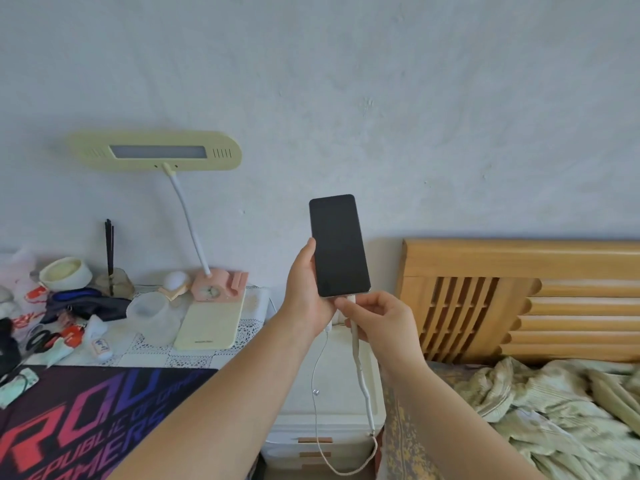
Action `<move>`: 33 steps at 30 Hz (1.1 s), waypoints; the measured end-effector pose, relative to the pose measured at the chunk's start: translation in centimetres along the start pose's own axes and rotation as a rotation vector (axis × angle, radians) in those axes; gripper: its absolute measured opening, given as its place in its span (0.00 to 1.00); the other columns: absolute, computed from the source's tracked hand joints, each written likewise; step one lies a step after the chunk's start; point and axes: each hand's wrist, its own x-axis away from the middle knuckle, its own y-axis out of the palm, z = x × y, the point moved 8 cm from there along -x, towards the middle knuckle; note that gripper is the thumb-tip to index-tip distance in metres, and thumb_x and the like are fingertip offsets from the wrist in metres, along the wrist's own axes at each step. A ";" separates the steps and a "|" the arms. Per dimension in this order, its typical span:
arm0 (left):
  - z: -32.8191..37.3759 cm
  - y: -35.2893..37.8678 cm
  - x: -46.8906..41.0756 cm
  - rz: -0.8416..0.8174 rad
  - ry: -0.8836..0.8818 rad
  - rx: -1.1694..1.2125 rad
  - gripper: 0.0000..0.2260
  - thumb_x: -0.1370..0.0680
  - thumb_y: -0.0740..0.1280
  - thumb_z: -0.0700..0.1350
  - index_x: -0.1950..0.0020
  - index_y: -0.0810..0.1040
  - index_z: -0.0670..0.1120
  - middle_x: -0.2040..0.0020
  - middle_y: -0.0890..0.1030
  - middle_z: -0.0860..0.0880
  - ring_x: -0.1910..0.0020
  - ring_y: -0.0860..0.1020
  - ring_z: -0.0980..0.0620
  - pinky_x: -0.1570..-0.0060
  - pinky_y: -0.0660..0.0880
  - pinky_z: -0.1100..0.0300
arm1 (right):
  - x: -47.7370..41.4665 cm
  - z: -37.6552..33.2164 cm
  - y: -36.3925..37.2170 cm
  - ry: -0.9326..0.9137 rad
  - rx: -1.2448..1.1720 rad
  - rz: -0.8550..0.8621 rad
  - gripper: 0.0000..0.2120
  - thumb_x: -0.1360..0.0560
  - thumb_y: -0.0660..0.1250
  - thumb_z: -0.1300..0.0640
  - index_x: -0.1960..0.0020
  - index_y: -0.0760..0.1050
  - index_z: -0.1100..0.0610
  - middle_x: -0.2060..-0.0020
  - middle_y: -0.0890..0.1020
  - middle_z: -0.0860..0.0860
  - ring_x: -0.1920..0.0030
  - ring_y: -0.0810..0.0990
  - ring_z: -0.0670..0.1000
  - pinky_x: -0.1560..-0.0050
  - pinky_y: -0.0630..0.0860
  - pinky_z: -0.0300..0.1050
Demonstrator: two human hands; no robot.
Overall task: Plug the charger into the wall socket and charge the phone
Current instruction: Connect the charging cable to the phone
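Glossy black, one flat rectangular phone [338, 245] stands upright gripped in the left hand [306, 289], while the right hand [379, 318] pinches one white rubbery charging cable [360, 368] at its bottom edge.

1 phone [338, 245], 2 white cables [360, 372], 2 hands [306, 289], 1 desk lamp [156, 150], 1 mouse mat [86, 420], 1 white bowl [65, 273], 1 wooden headboard [519, 299], 1 pair of scissors [41, 341]

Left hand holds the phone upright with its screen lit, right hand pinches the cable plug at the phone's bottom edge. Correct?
Not quite. The head view shows the phone screen dark, not lit. The rest stands: the left hand holds it upright, and the right hand pinches the cable plug at its bottom edge.
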 end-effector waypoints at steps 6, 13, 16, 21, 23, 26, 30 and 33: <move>1.3 -0.6 0.3 0.079 0.044 0.001 0.17 0.22 0.58 0.56 0.49 0.81 0.47 0.59 0.83 0.46 0.65 0.81 0.48 0.72 0.74 0.61 | 0.7 -0.7 1.0 0.011 -0.056 -0.044 0.11 0.34 0.77 0.52 0.58 0.80 0.57 0.68 0.84 0.53 0.67 0.82 0.48 0.62 0.79 0.39; 2.0 -1.1 0.4 0.090 0.036 0.039 0.17 0.21 0.58 0.55 0.46 0.79 0.46 0.60 0.83 0.46 0.66 0.82 0.48 0.71 0.76 0.62 | 0.6 -1.8 1.8 -0.005 0.014 -0.023 0.11 0.33 0.76 0.51 0.58 0.80 0.57 0.66 0.84 0.52 0.67 0.82 0.47 0.62 0.80 0.39; 2.2 -1.2 0.3 0.091 0.036 0.027 0.18 0.21 0.58 0.56 0.44 0.80 0.45 0.61 0.84 0.46 0.66 0.82 0.48 0.71 0.76 0.60 | 0.5 -2.2 1.9 -0.017 0.042 -0.015 0.10 0.33 0.76 0.51 0.59 0.80 0.56 0.67 0.84 0.51 0.69 0.81 0.45 0.64 0.78 0.38; 2.5 -0.9 0.2 0.078 0.036 0.021 0.17 0.21 0.59 0.56 0.45 0.79 0.46 0.61 0.83 0.46 0.67 0.82 0.48 0.71 0.75 0.61 | 0.3 -2.4 1.9 -0.010 0.058 0.003 0.10 0.33 0.76 0.51 0.59 0.80 0.56 0.68 0.83 0.51 0.72 0.80 0.43 0.67 0.75 0.35; 2.6 -0.8 0.1 0.068 0.034 0.020 0.18 0.21 0.59 0.56 0.45 0.79 0.46 0.60 0.83 0.46 0.66 0.82 0.48 0.71 0.75 0.60 | 0.1 -2.6 1.8 -0.005 0.045 0.002 0.10 0.33 0.76 0.51 0.59 0.80 0.56 0.69 0.83 0.51 0.72 0.79 0.43 0.68 0.75 0.35; 2.7 -0.9 0.0 0.061 0.030 0.041 0.18 0.22 0.61 0.56 0.42 0.79 0.45 0.59 0.84 0.46 0.65 0.83 0.47 0.71 0.76 0.59 | 0.0 -2.7 1.9 0.009 0.026 -0.011 0.10 0.33 0.76 0.51 0.59 0.80 0.57 0.69 0.83 0.51 0.72 0.80 0.44 0.67 0.76 0.36; 3.0 -1.0 -0.3 0.041 0.044 0.070 0.18 0.22 0.61 0.56 0.41 0.80 0.45 0.56 0.84 0.45 0.63 0.83 0.46 0.69 0.76 0.58 | -0.1 -2.9 2.4 0.024 0.010 -0.033 0.09 0.33 0.76 0.52 0.60 0.80 0.56 0.70 0.83 0.50 0.71 0.80 0.45 0.67 0.76 0.36; 3.1 -1.0 -0.5 0.008 0.045 0.075 0.18 0.22 0.61 0.55 0.41 0.79 0.45 0.56 0.85 0.44 0.61 0.84 0.45 0.67 0.79 0.57 | -0.3 -2.8 2.5 0.050 -0.021 -0.039 0.09 0.32 0.76 0.52 0.60 0.81 0.57 0.70 0.82 0.50 0.70 0.79 0.47 0.66 0.78 0.38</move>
